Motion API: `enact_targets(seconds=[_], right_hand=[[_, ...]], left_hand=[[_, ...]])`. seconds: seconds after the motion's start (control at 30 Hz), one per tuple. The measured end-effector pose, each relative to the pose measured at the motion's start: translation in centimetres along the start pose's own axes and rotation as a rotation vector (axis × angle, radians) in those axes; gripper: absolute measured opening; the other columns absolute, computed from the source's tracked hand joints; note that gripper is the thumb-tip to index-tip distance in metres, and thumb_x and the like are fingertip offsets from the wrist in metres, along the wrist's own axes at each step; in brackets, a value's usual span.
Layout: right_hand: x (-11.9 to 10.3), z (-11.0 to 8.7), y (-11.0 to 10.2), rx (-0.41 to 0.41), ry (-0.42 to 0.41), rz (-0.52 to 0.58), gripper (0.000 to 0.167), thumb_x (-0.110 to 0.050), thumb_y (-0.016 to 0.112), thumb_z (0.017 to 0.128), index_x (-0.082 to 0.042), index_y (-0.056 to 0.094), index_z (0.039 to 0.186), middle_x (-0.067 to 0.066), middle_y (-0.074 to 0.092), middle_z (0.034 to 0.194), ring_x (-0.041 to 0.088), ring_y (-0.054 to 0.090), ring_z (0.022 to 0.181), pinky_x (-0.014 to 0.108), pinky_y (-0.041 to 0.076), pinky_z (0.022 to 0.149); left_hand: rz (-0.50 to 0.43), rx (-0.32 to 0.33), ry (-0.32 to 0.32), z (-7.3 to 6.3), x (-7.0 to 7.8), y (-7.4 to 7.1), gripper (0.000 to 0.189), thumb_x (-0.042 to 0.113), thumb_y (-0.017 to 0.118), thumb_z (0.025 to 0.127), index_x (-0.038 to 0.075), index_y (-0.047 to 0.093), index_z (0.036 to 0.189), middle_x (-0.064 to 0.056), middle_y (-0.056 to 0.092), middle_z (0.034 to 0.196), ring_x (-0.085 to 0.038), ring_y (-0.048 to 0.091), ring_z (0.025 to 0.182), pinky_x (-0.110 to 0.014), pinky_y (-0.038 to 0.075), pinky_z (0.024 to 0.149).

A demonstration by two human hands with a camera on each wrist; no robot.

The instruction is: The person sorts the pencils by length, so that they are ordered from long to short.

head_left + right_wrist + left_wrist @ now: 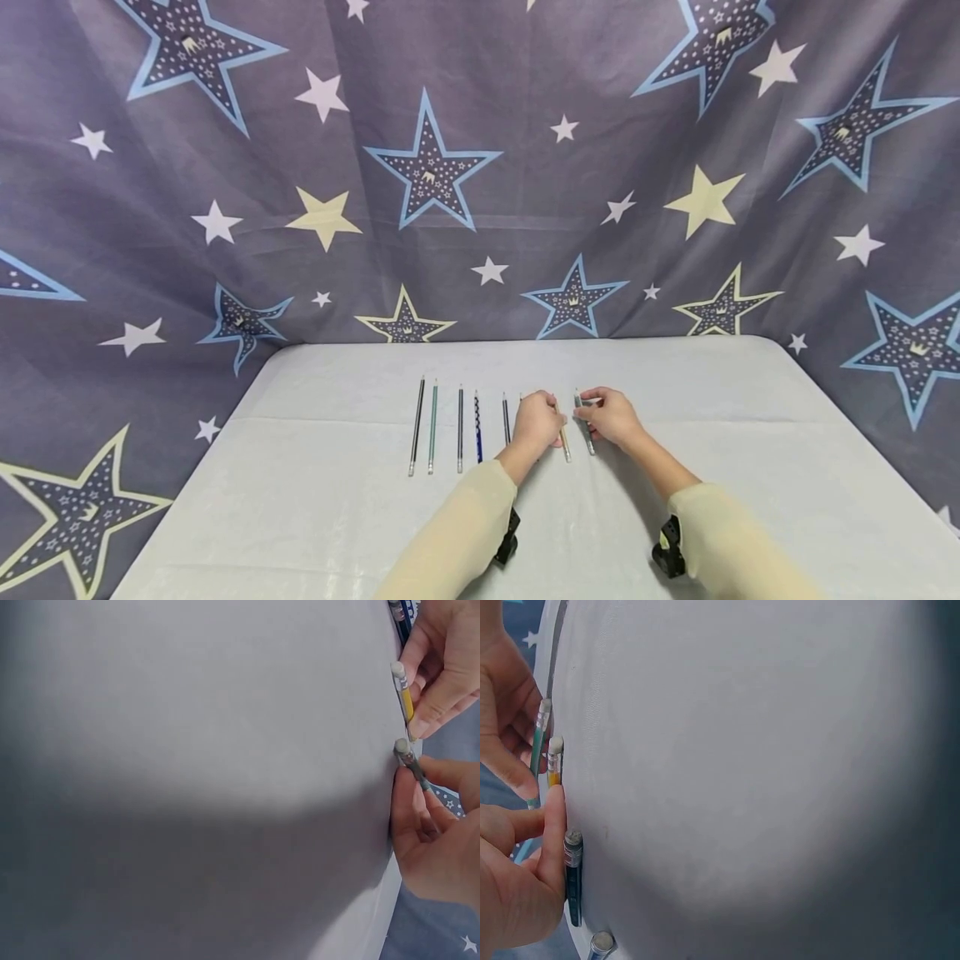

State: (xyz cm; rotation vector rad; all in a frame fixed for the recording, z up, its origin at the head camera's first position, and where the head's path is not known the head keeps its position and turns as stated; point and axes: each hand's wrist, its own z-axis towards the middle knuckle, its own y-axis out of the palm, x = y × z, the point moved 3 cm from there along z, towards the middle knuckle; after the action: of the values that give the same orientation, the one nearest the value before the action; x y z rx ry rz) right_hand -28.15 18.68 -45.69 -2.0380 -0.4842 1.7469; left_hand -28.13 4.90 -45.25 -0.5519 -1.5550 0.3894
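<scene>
My left hand (537, 423) pinches a yellow pencil (566, 450) with a white eraser end towards me. Just to the right, my right hand (613, 417) holds a dark green pencil (588, 440) between thumb and fingers. In the right wrist view, the yellow pencil (407, 701) and the green pencil (418, 774) lie close but apart, eraser ends facing the camera. The left wrist view shows a dark pencil (573, 881) beside my left hand (517, 877). In the head view, the left hand partly hides another pencil, whose tip (521, 397) shows behind it.
Left of my hands, several pencils lie in a spaced row: black (417, 427), green (432, 427), dark grey (461, 429), blue patterned (477, 427) and dark (506, 418). They rest on a white-covered table (300, 500). A star-patterned cloth (465, 242) hangs behind.
</scene>
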Motion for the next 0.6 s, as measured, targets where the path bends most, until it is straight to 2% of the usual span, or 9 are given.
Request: enact_targets(seconds=[0.27,0.6], right_hand=[[-0.23,0.11,0.37,0.012,-0.051,-0.123,0.037,-0.012,0.065,0.085,0.004,0.058,0.118,0.009,0.058,0.078,0.011,0.053,0.05,0.025,0.051,0.046],[-0.3,0.06,0.47,0.01,-0.064,-0.177,0.034,-0.012,0.065,0.085,0.004,0.059,0.115,0.01,0.059,0.079,0.01,0.052,0.046,0.024,0.046,0.044]], left_hand=[[0.0,0.006,0.006,0.29,-0.29,0.0,0.032,0.003,0.067,0.081,-0.004,0.059,0.112,-0.004,0.063,0.074,-0.004,0.052,0.041,-0.015,0.047,0.038],[-0.009,0.006,-0.008,0.12,-0.14,0.02,0.03,0.002,0.066,0.082,-0.003,0.06,0.111,-0.009,0.066,0.081,-0.005,0.052,0.042,-0.015,0.048,0.039]])
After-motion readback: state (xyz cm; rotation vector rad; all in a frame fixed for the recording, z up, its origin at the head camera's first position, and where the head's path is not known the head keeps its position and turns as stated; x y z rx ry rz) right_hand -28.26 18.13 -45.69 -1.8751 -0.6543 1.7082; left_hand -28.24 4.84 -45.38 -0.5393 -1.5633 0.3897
